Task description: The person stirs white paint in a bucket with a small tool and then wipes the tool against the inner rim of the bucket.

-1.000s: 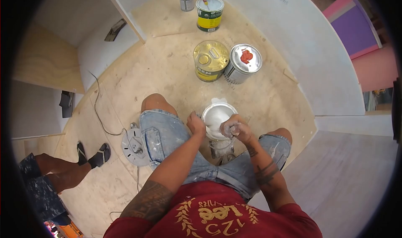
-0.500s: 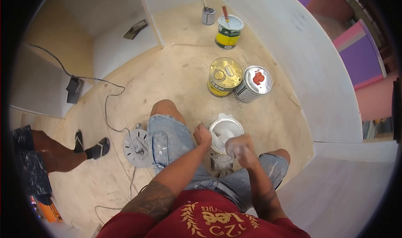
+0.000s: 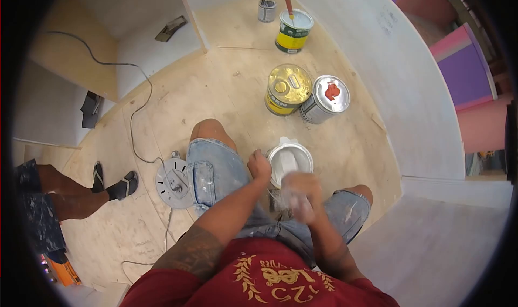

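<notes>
Between my knees stands an open can of thick white paste. My left hand is closed, its curled fingers against the can's left rim. Over the near right side of the can my right hand is in a fist, smeared with white and blurred by motion. Whatever that fist grips is hidden. Below the can, a grey paint-smeared flat piece shows partly behind my right hand.
Beyond the can stand a gold-topped tin and a silver-lidded tin. Farther off are a green-yellow paint can with a brush and a small tin. A grey disc-shaped device with a cable lies left, near another person's feet.
My right hand has moved slightly left and down toward me, across the can's near edge. My left hand stays at the rim. The view has shifted a little.
</notes>
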Tool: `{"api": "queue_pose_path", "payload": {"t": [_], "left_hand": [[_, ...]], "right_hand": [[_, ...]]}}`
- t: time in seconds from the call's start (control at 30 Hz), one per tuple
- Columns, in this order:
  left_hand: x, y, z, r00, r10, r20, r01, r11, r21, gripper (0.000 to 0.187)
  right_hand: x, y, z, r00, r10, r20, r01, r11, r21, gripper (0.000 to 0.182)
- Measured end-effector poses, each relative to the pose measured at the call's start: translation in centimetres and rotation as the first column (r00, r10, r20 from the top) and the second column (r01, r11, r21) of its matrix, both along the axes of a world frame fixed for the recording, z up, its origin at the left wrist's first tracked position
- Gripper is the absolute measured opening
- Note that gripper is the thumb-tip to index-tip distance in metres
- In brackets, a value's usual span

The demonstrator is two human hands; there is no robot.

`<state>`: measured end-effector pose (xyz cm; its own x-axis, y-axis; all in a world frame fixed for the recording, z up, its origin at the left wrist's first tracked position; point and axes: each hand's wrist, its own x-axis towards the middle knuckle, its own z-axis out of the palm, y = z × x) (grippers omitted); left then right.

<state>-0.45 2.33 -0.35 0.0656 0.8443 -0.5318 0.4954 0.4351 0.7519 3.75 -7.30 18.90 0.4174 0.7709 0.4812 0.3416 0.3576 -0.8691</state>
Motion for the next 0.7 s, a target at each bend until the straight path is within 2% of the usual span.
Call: {"api": "queue_pose_path", "payload": {"t": [0.03, 0.07, 0.1, 0.13, 0.2, 0.23, 0.3, 0.33, 0.37, 0.4, 0.43, 0.5, 0.53, 0.57, 0.63, 0.67, 0.7], "left_hand": [[-0.2, -0.2, 0.5, 1.000, -0.014, 0.000, 0.014, 1.000, -0.002, 0.053], [0.0, 0.2, 1.7, 1.000, 0.020, 0.021, -0.018, 0.996, -0.090, 0.053], [0.2, 0.5, 2.4, 0.997, 0.062, 0.039, -0.053, 0.982, -0.180, 0.053], [0.3, 0.4, 2.0, 0.997, 0.066, 0.049, -0.056, 0.982, -0.179, 0.053], [0.2, 0.1, 0.3, 0.993, 0.113, 0.039, -0.109, 0.988, -0.108, 0.054], [-0.4, -0.2, -0.2, 0.994, 0.103, 0.025, -0.100, 0.989, -0.110, 0.054], [0.2, 0.3, -0.2, 0.999, 0.038, 0.022, -0.036, 0.993, -0.114, 0.054], [0.2, 0.2, -0.2, 0.999, 0.043, 0.011, -0.041, 0.992, -0.123, 0.054], [0.0, 0.0, -0.3, 0.999, 0.038, 0.023, -0.036, 0.994, -0.103, 0.055], [0.1, 0.1, -0.3, 0.999, 0.033, 0.042, -0.030, 0.997, -0.076, 0.055], [0.0, 0.2, -0.2, 0.999, 0.028, 0.039, -0.025, 0.997, -0.076, 0.055], [0.2, 0.1, 0.0, 0.997, 0.074, 0.028, -0.071, 0.994, -0.079, 0.055], [0.3, 0.2, 0.4, 0.997, 0.071, 0.035, -0.068, 0.995, -0.075, 0.055], [0.4, 0.4, 0.8, 0.997, 0.074, 0.037, -0.070, 0.992, -0.106, 0.054], [0.2, 0.1, 0.4, 0.997, 0.075, 0.016, -0.072, 0.988, -0.140, 0.054], [0.6, 0.1, -0.3, 0.995, 0.095, 0.017, -0.093, 0.990, -0.107, 0.053], [0.6, -0.1, -0.9, 0.993, 0.113, 0.013, -0.112, 0.991, -0.078, 0.053]], "right_hand": [[0.2, -0.5, -2.8, 1.000, -0.014, 0.000, 0.014, 1.000, -0.002, 0.030], [1.3, -0.7, -7.8, 0.998, -0.058, 0.001, 0.058, 0.997, -0.048, 0.031], [2.0, -0.9, -10.4, 0.995, -0.095, 0.005, 0.095, 0.991, -0.095, 0.032], [1.9, -1.1, -10.3, 0.996, -0.091, 0.014, 0.092, 0.991, -0.093, 0.032], [1.2, -1.3, -9.2, 0.938, -0.291, -0.190, 0.231, 0.931, -0.284, 0.038], [0.7, -2.1, -8.0, 0.932, -0.302, -0.201, 0.237, 0.927, -0.291, 0.038], [1.6, -2.0, -2.0, 0.991, -0.090, -0.102, 0.067, 0.975, -0.211, 0.039], [1.8, -1.5, -1.4, 0.990, -0.087, -0.112, 0.061, 0.973, -0.221, 0.039], [1.5, -1.0, -1.1, 0.985, -0.125, -0.120, 0.110, 0.987, -0.119, 0.038], [1.3, -0.5, -1.1, 0.979, -0.162, -0.125, 0.162, 0.987, -0.008, 0.038], [1.1, -0.5, -3.4, 0.978, -0.167, -0.128, 0.167, 0.986, -0.007, 0.038], [0.9, -0.9, -10.2, 0.946, -0.325, -0.004, 0.322, 0.939, -0.121, 0.034], [0.3, -1.1, -10.9, 0.944, -0.307, 0.122, 0.324, 0.930, -0.171, 0.028], [0.1, -0.8, -9.7, 0.944, -0.303, 0.127, 0.322, 0.933, -0.163, 0.028], [-1.5, -0.7, -4.3, 0.875, -0.485, 0.000, 0.439, 0.791, -0.426, 0.023], [-2.0, -1.3, -2.3, 0.835, -0.517, -0.189, 0.440, 0.834, -0.333, 0.019], [-2.0, -0.6, -1.2, 0.831, -0.520, -0.197, 0.439, 0.831, -0.340, 0.019]]}}
